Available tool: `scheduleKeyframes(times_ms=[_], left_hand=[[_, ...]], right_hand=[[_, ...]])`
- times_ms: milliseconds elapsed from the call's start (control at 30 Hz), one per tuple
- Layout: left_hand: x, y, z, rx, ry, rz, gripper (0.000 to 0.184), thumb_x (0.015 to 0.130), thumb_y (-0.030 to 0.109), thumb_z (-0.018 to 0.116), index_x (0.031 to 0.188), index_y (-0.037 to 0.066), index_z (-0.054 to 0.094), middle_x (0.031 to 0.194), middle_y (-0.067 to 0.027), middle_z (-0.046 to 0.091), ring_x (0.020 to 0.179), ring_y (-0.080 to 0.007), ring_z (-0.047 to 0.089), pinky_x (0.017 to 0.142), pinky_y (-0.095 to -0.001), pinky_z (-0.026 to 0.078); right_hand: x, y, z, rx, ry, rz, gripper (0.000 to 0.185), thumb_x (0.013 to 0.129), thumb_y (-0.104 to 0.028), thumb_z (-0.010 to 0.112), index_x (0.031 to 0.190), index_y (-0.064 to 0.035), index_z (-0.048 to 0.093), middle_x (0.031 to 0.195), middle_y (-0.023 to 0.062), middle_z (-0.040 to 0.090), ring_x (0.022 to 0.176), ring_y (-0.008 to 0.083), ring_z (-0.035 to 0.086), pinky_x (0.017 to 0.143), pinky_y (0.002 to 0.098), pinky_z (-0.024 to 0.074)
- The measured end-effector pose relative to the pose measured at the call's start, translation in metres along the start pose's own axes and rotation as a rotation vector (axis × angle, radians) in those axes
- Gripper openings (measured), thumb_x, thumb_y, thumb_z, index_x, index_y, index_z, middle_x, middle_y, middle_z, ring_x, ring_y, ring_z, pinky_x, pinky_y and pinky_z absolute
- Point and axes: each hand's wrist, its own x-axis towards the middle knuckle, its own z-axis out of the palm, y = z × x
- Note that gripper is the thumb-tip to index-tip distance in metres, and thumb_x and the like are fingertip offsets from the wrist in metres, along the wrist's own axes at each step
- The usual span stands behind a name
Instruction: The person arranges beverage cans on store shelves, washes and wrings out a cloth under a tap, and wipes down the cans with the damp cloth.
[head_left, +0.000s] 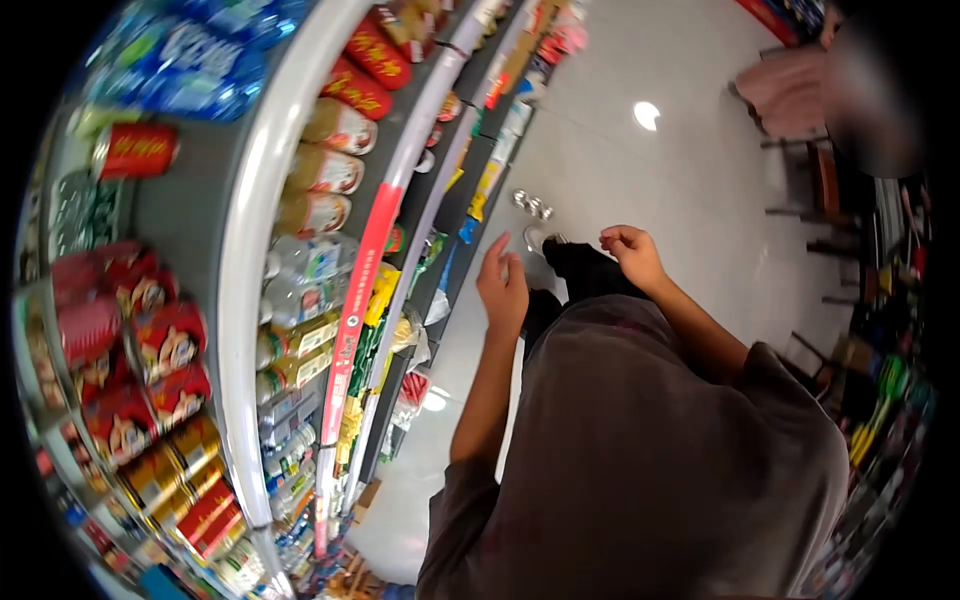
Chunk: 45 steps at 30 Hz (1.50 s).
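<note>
My left hand [503, 287] hangs in the air beside the shelves with its fingers stretched apart. Nothing is in it, and a gap separates it from the goods. Over my dark trousers, my right hand [634, 257] is held out with loosely bent fingers and no object in its grasp. Closest to the left hand are the lower shelves, with green packets [430, 255] and yellow packs [383, 292]. Clear plastic bottles [305, 275] lie farther left.
A long shelf unit with a pale rail [262, 250] runs along my left, holding red cans [137, 150], blue-wrapped bottles [200, 65] and red packs [165, 340]. Shiny round objects [532, 205] are on the tiled floor [600, 160] ahead. A wooden chair [825, 185] and more goods line the right.
</note>
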Motion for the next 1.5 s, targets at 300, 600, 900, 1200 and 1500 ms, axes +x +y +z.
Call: scheduleKeyframes(times_ms=[300, 600, 900, 1200, 1500], left_hand=[[0.001, -0.244, 0.109, 0.068, -0.250, -0.647, 0.048, 0.089, 0.016, 0.062, 0.131, -0.006, 0.054, 0.131, -0.0213, 0.060, 0.123, -0.0290, 0.058, 0.104, -0.0349, 0.043], [0.144, -0.603, 0.266, -0.290, -0.018, -1.142, 0.014, 0.086, 0.011, 0.057, 0.099, 0.009, 0.056, 0.085, 0.0004, 0.052, 0.081, -0.0120, 0.052, 0.078, -0.0282, 0.044], [0.207, -0.789, 0.326, -0.824, 0.315, -1.097, 0.025, 0.085, 0.000, 0.050, 0.110, 0.004, 0.053, 0.105, -0.0076, 0.058, 0.091, -0.0177, 0.058, 0.086, -0.0315, 0.049], [0.127, -0.637, 0.341, -0.232, 0.035, -0.939, 0.060, 0.091, 0.007, 0.059, 0.146, -0.001, 0.036, 0.139, -0.0165, 0.052, 0.126, -0.0257, 0.053, 0.099, -0.0342, 0.047], [0.036, -0.304, 0.237, 0.462, -0.359, -0.168, 0.079, 0.076, -0.006, 0.056, 0.149, -0.002, 0.029, 0.152, -0.0304, 0.028, 0.138, -0.0464, 0.034, 0.110, -0.0450, 0.039]], right_hand=[[0.056, 0.133, -0.024, -0.270, -0.079, 0.278, 0.024, 0.090, -0.009, 0.061, 0.109, 0.0034, 0.067, 0.099, 0.0127, 0.071, 0.093, 0.0184, 0.068, 0.084, 0.0311, 0.0528], [0.328, 0.493, -0.001, -0.606, -0.271, 0.374, 0.057, 0.076, -0.005, 0.055, 0.133, -0.0053, 0.057, 0.126, 0.0235, 0.062, 0.117, 0.0371, 0.060, 0.098, 0.0383, 0.0488], [0.446, 0.605, 0.060, -0.021, -0.363, 0.554, 0.067, 0.080, -0.013, 0.066, 0.143, -0.0042, 0.047, 0.130, 0.0197, 0.062, 0.122, 0.0279, 0.058, 0.099, 0.0338, 0.0467], [0.320, 0.569, 0.005, 0.234, -0.118, 0.738, 0.064, 0.081, 0.010, 0.052, 0.144, 0.0006, 0.044, 0.131, 0.0136, 0.058, 0.112, 0.0202, 0.060, 0.091, 0.0294, 0.0493], [0.183, 0.232, -0.033, 0.416, -0.119, 0.777, 0.059, 0.086, -0.016, 0.075, 0.133, 0.0004, 0.043, 0.106, 0.0113, 0.062, 0.086, 0.0168, 0.064, 0.074, 0.0323, 0.0552]])
